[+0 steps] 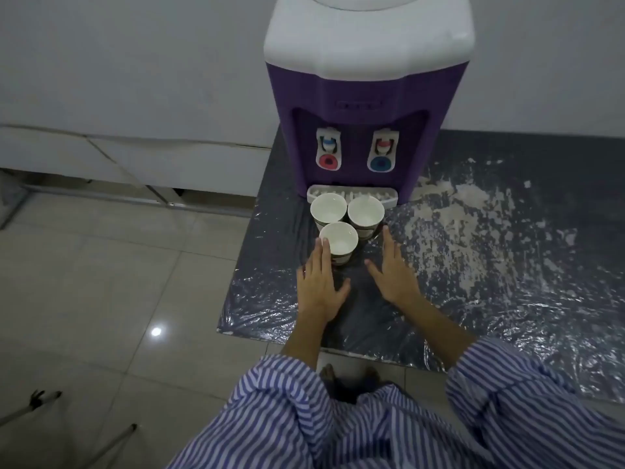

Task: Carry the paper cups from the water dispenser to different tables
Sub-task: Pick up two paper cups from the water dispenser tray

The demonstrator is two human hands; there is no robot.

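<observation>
Here, seen from the head camera, a person in blue-and-white striped sleeves (507,394) reaches both bare hands toward three white paper cups grouped in front of a purple water dispenser (365,130) with a white top. The dispenser stands on a dark surface covered with crinkled plastic sheet (507,299), smeared with pale patches to the right. Two taps show on its front: the left tap (328,154) with a red disc, the right tap (382,154) with a blue one. A white drip tray (351,193) sits at its foot.

The cups stand upright in a tight triangle just before the tray. The rear left cup (328,208) and the rear right cup (366,211) sit side by side, their rims near the tray's edge. The front cup (339,239) stands nearest the person, close against the other two. All three appear empty.

The left hand (321,282) is open, fingers straight and together, its fingertips touching or just beside the front cup's left side. The right hand (394,272) is also open, fingers extended, its fingertips just right of the rear right cup; contact cannot be told. Neither hand grips anything.

Pale tiled floor (101,282) lies to the left, below a white wall (135,62).
</observation>
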